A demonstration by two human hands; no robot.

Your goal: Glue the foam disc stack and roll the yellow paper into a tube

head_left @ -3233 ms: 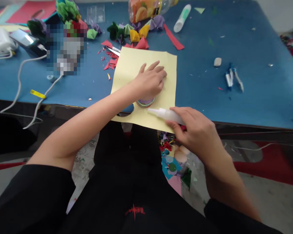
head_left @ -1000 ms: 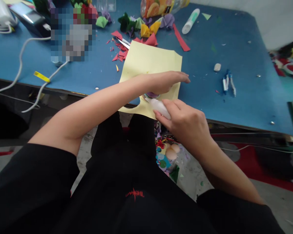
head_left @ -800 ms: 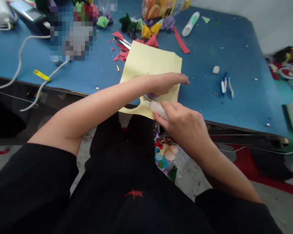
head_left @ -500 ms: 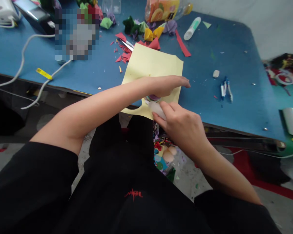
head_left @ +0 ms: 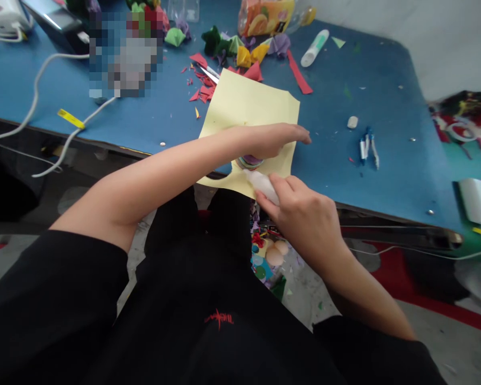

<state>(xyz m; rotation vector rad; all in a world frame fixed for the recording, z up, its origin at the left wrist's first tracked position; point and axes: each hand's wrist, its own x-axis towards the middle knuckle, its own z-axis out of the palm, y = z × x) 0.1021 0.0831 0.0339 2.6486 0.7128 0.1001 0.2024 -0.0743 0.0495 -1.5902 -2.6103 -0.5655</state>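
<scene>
A pale yellow sheet of paper (head_left: 252, 101) lies on the blue table near its front edge, with a curved cut along its lower left. My left hand (head_left: 278, 140) rests flat over the sheet, fingers stretched to the right. Beneath that palm a small round striped object (head_left: 249, 162) is partly visible; most of it is hidden. My right hand (head_left: 300, 206) grips a whitish tapered bottle (head_left: 263, 184), whose tip points at the paper just below the striped object.
Red scraps (head_left: 206, 93) and scissors (head_left: 208, 74) lie behind the sheet. Crumpled paper flowers (head_left: 250, 53), a glue stick (head_left: 315, 48) and a drink bottle (head_left: 266, 17) are farther back. An eraser (head_left: 353, 122) and a compass (head_left: 369, 147) lie right; a white cable (head_left: 36, 96) runs left.
My right hand and the whitish bottle have moved slightly right and down, away from the striped object. My left hand stays over the sheet.
</scene>
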